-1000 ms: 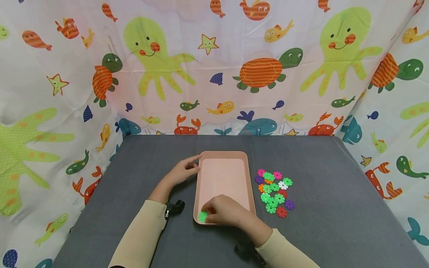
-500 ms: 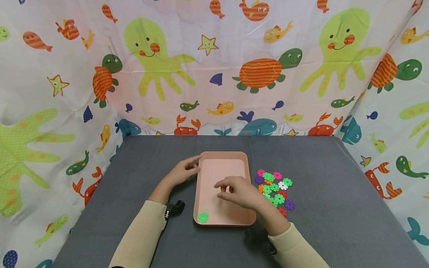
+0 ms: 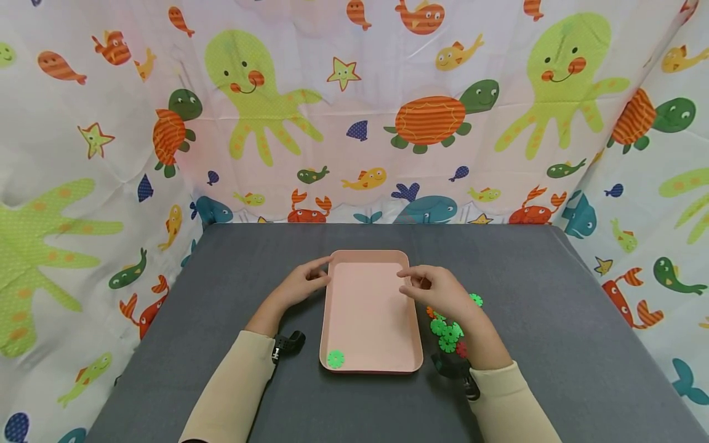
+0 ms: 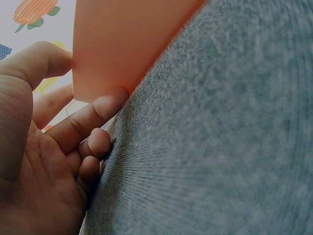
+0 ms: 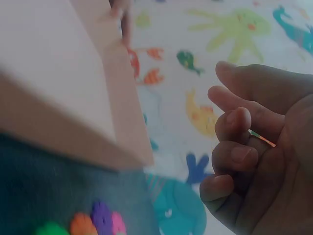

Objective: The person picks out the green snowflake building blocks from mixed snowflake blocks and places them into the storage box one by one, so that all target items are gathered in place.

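Note:
A pink rectangular tray (image 3: 370,314) lies on the grey cloth, with one green flower-shaped plastic disc (image 3: 335,359) flat in its near left corner. My left hand (image 3: 301,284) rests at the tray's far left side; in the left wrist view its fingertips touch the outer wall (image 4: 122,44). Over the tray's right rim hovers my right hand (image 3: 440,289), fingers loosely bent and nothing between them. Beneath and behind it, partly hidden, lie loose discs (image 3: 448,332) in green, orange and red. Purple and pink discs (image 5: 101,215) show in the right wrist view.
Grey cloth covers the table (image 3: 554,332). A white curtain (image 3: 354,166) printed with sea animals hangs at the back and both sides. Dark wrist cameras (image 3: 288,344) are strapped at both sleeves.
My right hand has let go of the green disc in the near left corner, lifted, and moved right and away to the tray's right rim. The left hand has stayed put.

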The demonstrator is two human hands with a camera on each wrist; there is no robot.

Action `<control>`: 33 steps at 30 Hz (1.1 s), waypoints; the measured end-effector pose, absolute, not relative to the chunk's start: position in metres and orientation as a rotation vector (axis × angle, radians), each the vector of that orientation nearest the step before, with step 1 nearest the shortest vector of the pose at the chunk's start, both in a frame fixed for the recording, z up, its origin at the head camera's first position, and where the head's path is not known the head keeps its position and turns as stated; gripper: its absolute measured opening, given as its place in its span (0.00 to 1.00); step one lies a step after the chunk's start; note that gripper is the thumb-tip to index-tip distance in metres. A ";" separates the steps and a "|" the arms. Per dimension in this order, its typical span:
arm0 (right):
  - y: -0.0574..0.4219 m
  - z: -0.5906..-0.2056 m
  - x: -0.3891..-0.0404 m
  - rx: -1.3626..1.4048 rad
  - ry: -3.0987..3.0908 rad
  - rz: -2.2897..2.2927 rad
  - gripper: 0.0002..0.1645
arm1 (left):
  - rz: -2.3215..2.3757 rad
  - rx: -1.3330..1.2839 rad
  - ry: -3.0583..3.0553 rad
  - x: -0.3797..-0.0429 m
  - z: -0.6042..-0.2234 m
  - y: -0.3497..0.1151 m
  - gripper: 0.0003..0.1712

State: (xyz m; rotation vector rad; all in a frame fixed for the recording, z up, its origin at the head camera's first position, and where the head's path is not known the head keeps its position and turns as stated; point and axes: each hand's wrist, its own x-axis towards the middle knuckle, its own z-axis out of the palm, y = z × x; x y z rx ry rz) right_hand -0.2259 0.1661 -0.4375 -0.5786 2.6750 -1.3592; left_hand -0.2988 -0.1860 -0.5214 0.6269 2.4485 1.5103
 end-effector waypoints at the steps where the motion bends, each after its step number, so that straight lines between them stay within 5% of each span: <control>1: 0.171 -0.438 -0.227 -0.546 2.677 -1.362 0.19 | 1.512 0.627 2.447 -0.299 -0.521 -0.186 0.33; 23: 0.244 -0.484 -0.253 -0.176 2.757 -1.105 0.27 | 1.529 0.596 2.457 -0.303 -0.529 -0.189 0.34; 33: 0.248 -0.494 -0.257 -0.133 2.822 -0.901 0.23 | 1.529 0.570 2.478 -0.301 -0.529 -0.187 0.34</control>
